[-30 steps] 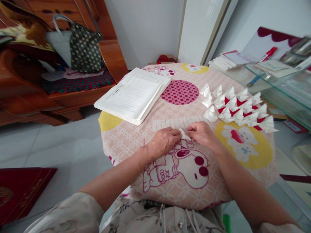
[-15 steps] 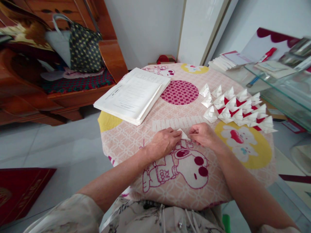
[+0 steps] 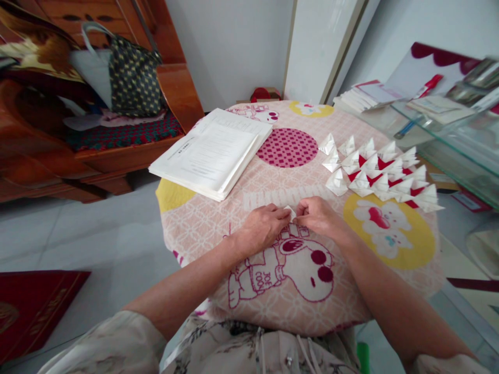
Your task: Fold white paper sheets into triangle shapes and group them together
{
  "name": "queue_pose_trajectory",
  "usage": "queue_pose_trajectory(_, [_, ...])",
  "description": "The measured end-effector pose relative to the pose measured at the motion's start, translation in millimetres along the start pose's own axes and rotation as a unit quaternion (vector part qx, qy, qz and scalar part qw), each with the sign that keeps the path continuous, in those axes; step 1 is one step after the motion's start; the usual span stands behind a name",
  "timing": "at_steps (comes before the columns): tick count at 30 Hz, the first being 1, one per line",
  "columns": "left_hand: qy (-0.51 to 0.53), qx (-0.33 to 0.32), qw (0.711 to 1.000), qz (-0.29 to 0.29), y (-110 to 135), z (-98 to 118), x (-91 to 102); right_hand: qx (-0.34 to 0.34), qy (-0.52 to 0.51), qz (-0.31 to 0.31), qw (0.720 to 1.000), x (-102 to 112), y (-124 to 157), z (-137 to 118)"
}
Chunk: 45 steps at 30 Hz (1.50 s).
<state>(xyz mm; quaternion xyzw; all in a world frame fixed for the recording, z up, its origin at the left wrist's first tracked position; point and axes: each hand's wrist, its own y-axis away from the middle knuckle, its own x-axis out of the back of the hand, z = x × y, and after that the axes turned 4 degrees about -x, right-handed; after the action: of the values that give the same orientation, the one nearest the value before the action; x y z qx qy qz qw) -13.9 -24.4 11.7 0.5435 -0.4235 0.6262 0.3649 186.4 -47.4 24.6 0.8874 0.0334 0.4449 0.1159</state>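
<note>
A small folded piece of white paper lies on the patterned tablecloth, mostly covered by my fingers. My left hand presses down on its left side with the fingers closed together. From the right, my right hand pinches the paper's other edge between thumb and curled fingers. The two hands nearly meet over the paper. To the right, several folded paper pieces with pointed tips stand in rows, with red showing between them. A stack of printed sheets rests at the left of the table.
The round table wears a pink tablecloth with cartoon prints. At the right stands a glass shelf with papers and a red pen. On the left, a wooden bench holds a patterned bag. A red folder shows at lower left.
My right hand has moved slightly left, onto the paper and closer to my left hand. Less of the folded paper shows now. My left hand stays in place.
</note>
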Motion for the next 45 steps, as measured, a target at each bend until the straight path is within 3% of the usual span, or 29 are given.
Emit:
queue_pose_trajectory(10, [0.029, -0.003, 0.999, 0.025, 1, -2, -2.7, -0.071, -0.141, -0.091, 0.983, 20, 9, 18])
queue_pose_trajectory(15, [0.078, 0.011, 0.996, 0.035, 0, -2, 0.2, -0.010, -0.286, -0.025, 0.958, 11, 5, 7])
queue_pose_trajectory(18, [0.160, 0.037, 0.984, 0.066, 0, -9, -1.2, -0.004, -0.236, -0.052, 0.970, 0, 3, -1])
queue_pose_trajectory(23, [0.326, 0.108, 0.932, 0.118, -1, -31, -7.3, 0.004, -0.140, -0.032, 0.990, -6, 2, -8])
queue_pose_trajectory(30, [0.415, 0.152, 0.888, 0.126, -4, -40, -6.9, 0.007, -0.099, -0.001, 0.995, -5, 2, -15])
queue_pose_trajectory(39, [0.310, 0.196, 0.922, 0.124, -14, -15, -2.8, 0.003, -0.079, 0.013, 0.997, -7, -2, -16])
queue_pose_trajectory(45, [0.311, 0.210, 0.920, 0.114, -17, -17, -7.7, 0.005, -0.082, 0.013, 0.997, -7, -1, -15])
